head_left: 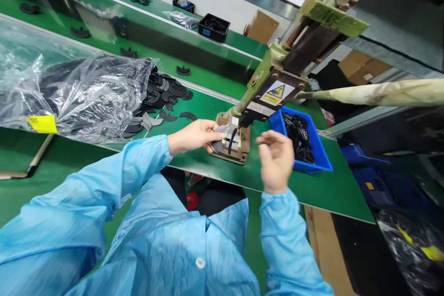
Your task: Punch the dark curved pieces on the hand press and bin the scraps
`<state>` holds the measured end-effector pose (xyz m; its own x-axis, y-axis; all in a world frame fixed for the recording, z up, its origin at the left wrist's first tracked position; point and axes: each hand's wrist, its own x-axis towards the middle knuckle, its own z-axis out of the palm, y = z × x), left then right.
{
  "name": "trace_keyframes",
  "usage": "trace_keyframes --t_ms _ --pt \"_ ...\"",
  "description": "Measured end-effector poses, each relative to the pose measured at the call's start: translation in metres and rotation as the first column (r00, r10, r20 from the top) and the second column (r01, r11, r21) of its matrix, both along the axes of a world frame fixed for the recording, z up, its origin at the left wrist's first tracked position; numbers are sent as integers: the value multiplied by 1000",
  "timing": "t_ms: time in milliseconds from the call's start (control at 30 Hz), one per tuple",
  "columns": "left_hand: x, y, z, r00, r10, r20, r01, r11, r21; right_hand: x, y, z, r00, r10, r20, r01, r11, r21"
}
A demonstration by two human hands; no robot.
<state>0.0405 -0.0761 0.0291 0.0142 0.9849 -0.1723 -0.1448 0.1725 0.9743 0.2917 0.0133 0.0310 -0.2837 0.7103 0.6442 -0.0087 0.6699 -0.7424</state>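
Note:
My left hand (pixel 194 136) reaches in from the left and pinches a grey crescent-shaped flat part (pixel 219 135) on the base plate (pixel 243 150) of a small green press (pixel 267 81). A black curved piece (pixel 231 141) stands in the press fixture just beside my fingertips. My right hand (pixel 276 159) hovers to the right of the fixture, fingers loosely curled, holding nothing that I can see. It is close to a blue bin (pixel 321 159) filled with small black parts.
A clear plastic bag (pixel 69 92) spills several dark crescent parts (pixel 163 92) across the green bench at the left. A long padded press lever (pixel 374 92) juts out to the right. A conveyor with loose parts runs behind. A brush handle (pixel 38 155) lies at the left.

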Motion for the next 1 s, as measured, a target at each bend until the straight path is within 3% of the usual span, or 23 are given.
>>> trace_keyframes --t_ms 100,233,500,700,800,867,933,1000 --pt "8 -23 10 1000 -12 28 11 999 53 -19 -35 -48 982 130 134 -113 986 -126" --pt "20 -38 9 999 -24 47 21 997 73 -42 -64 -68 987 102 121 -85 987 -136" --pt "20 -46 3 992 -90 88 93 995 -23 -42 -74 -73 987 34 154 -28 999 -43" --pt "14 -40 -3 997 -67 -49 67 998 1 -27 -62 -60 945 69 320 -100 992 79" --pt "14 -45 1 965 110 -239 -83 989 124 -22 -57 -55 922 89 376 -152 978 141" --pt "17 -50 7 886 257 -387 -159 951 266 -20 -57 -54 909 95 406 -176 970 167" --pt "20 -53 11 824 269 -499 -98 935 342 -20 -57 -55 901 89 424 -183 965 187" --pt "24 -54 12 810 207 -549 -5 938 346 -20 -58 -56 900 78 429 -182 961 208"
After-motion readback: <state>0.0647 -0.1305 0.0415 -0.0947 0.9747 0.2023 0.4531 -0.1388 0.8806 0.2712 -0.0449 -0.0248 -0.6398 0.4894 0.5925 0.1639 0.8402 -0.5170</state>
